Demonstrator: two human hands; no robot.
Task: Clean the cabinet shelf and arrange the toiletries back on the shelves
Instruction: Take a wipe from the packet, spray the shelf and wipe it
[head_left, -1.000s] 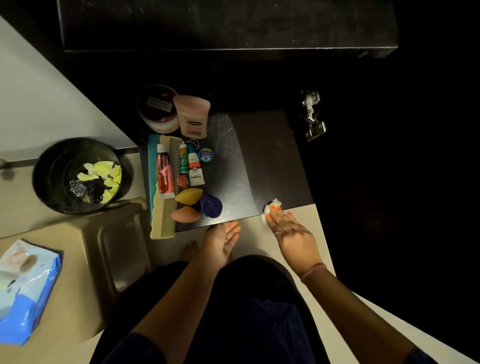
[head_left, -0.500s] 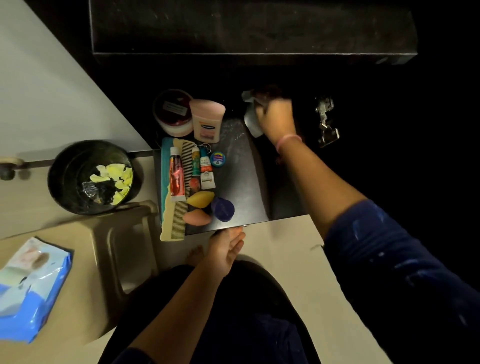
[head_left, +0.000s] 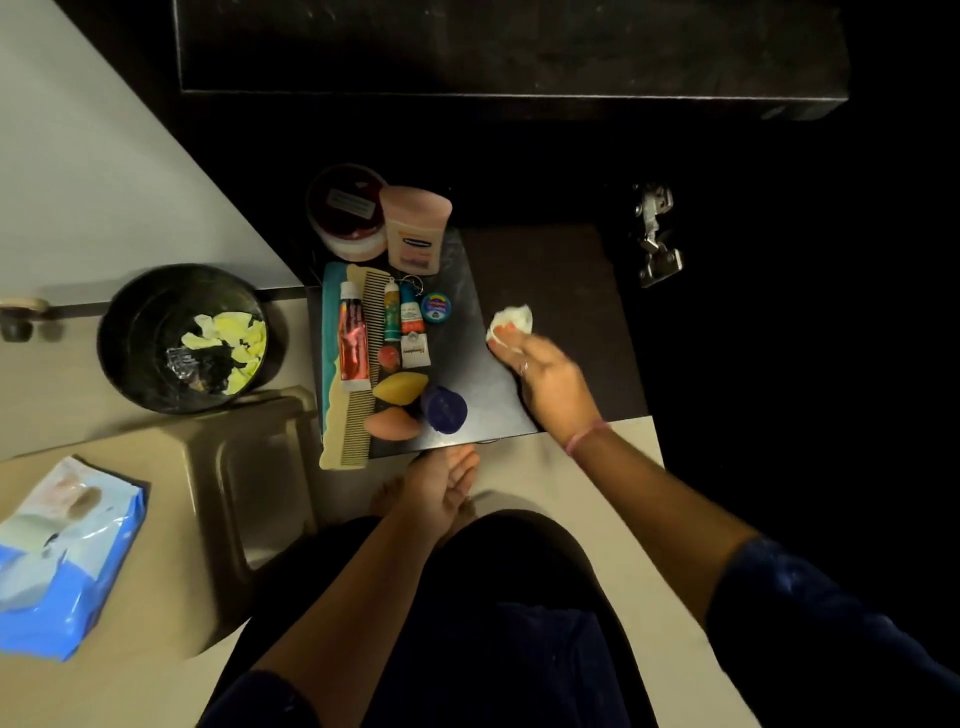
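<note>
Head view. Right hand (head_left: 553, 382) lies on the dark cabinet shelf (head_left: 566, 275), fingers pressing a crumpled white wipe (head_left: 511, 323) flat against the surface; the hand is motion-blurred, so finger spread is unclear. Left hand (head_left: 441, 480) hangs below the shelf's near edge, palm up, fingers loosely extended, holding nothing.

Left of the right hand, the toiletries crowd the shelf's left part: a comb (head_left: 358, 364), a red tube (head_left: 353, 338), two small tubes (head_left: 402, 312), a tiny round tin (head_left: 435, 306), a yellow sponge (head_left: 400, 387), a pink sponge (head_left: 392, 423), a blue cap (head_left: 444, 408). Beyond them stand a pink jar (head_left: 415, 228) and a dark red tub (head_left: 345, 208).

Further left: a black bin (head_left: 135, 332) with yellow scraps, a beige stool (head_left: 208, 493), a blue wipes pack (head_left: 67, 556). A metal hinge (head_left: 657, 234) sits beyond and right of the right hand.
</note>
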